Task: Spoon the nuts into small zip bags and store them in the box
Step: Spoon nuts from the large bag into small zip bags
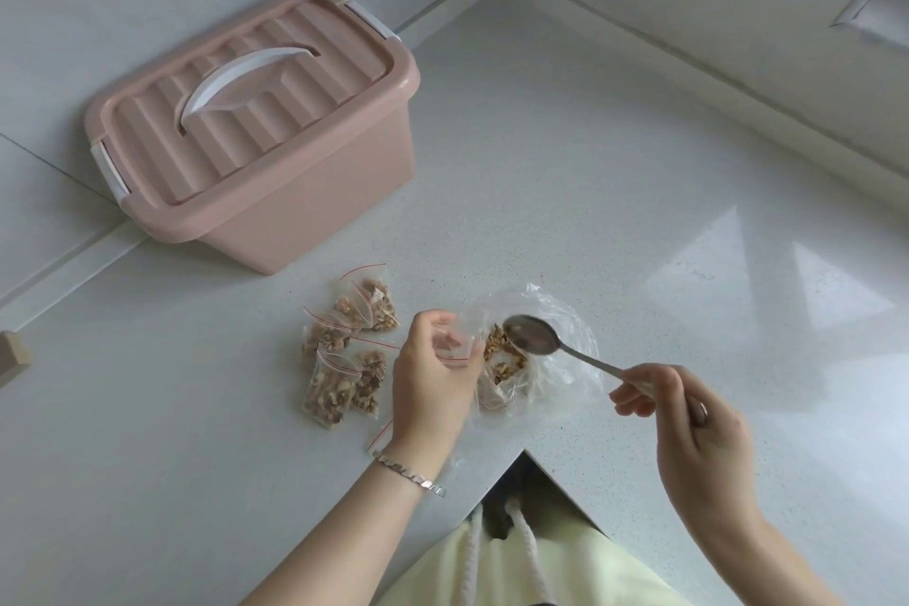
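Countertop [590, 162] white, speckled. Pink box [256, 138] at upper left of frame, lid on. Filled zip bags [344, 354] heaped at centre, just left of the left hand [433, 379], which pinches a small zip bag [461, 343]. Right hand [688, 413] grips the spoon [533, 339], its bowl over the nuts [501, 354] in a crumpled clear bag [565, 310], partly blocked by the left hand.

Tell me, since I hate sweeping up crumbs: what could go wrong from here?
The left hand grips the small zip bag; nuts off the spoon in the right hand may miss it and scatter. The big nut bag lies slack near the counter edge and could be dragged off. The box is shut, with both hands busy.
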